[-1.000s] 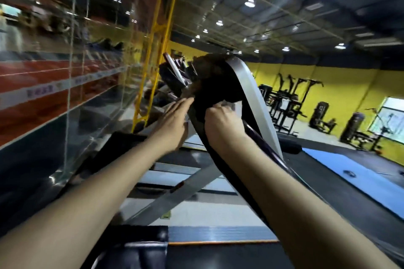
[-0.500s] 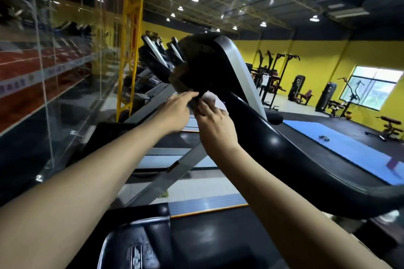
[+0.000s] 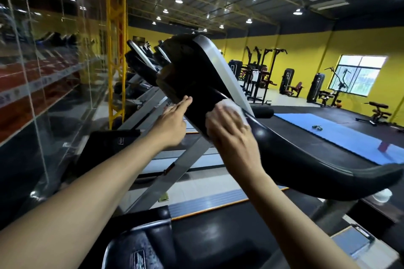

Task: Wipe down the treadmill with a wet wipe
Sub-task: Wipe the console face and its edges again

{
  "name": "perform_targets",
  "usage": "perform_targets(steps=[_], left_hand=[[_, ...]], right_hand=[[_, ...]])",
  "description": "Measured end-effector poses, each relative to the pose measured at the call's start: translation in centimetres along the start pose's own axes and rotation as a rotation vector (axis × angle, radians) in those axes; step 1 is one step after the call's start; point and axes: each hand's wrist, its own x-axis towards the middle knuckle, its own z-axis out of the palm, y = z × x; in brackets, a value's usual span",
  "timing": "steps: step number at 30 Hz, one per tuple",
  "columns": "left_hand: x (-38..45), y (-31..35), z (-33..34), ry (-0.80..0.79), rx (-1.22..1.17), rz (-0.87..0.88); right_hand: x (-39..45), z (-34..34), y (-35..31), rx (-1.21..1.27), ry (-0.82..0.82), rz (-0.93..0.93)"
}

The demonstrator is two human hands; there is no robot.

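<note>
The treadmill (image 3: 196, 85) fills the middle of the room from where I stand, its black console tilted up with a silver edge along the far side and a glossy black handrail (image 3: 306, 159) sweeping from the console toward the right. The right hand (image 3: 231, 135) lies flat on the lower right part of the console, fingers spread and fairly straight, pressing the white wipe (image 3: 235, 108) against the black surface just where the handrail joins the console. The wipe shows only beyond the fingertips, bunched and a little blurred. The left hand (image 3: 172, 122) is on the console's left edge, fingers stretched out and resting along the side of the panel, nothing held in it. Both bare forearms reach up to the console from below

Left of the treadmill runs a glass wall (image 3: 43, 72) with a yellow column (image 3: 115, 50) beside it, and a row of other treadmills (image 3: 140, 61) lines up behind the console. Right of the treadmill, across dark flooring, lies a blue mat (image 3: 328, 133). Beyond the mat stand weight machines (image 3: 288, 82) against a yellow wall with a window (image 3: 358, 74)
</note>
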Motion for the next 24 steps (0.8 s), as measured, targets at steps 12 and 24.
perform_targets(steps=[12, 24], left_hand=[[0.2, 1.4, 0.1, 0.151, 0.07, 0.05], [0.5, 7.9, 5.3, 0.441, -0.126, 0.219]], right_hand=[[-7.6, 0.4, 0.2, 0.041, 0.109, 0.033], [-2.9, 0.2, -0.3, 0.199, 0.078, 0.097]])
